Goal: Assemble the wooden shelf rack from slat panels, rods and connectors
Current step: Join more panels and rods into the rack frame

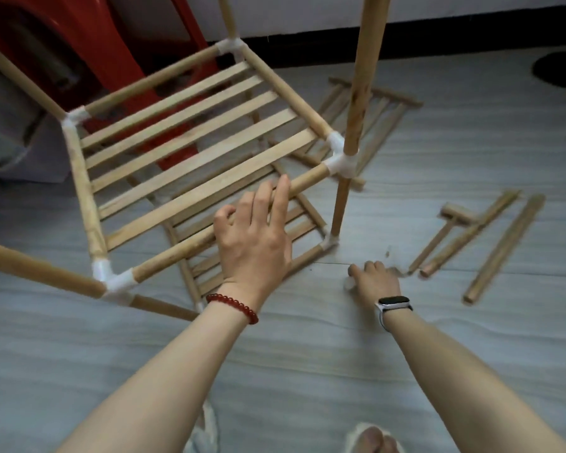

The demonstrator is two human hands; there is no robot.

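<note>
The half-built rack [190, 142], pale wooden slats framed by rods in white corner connectors [339, 158], is standing on the grey floor [307, 354]. The left hand [254, 243] is resting on its front rod [183, 253], fingers loosely spread. The right hand [374, 279] is reaching down to the floor near loose rods [504, 250]; its grip is blurred, cannot tell.

A pale grey wood-grain floor [307, 354] carries everything. The part-built rack [190, 148] stands on it near the far wall. A spare slat panel [376, 119] lies flat behind it, while loose rods [504, 246] and a small wooden mallet [451, 220] lie toward the right edge.
</note>
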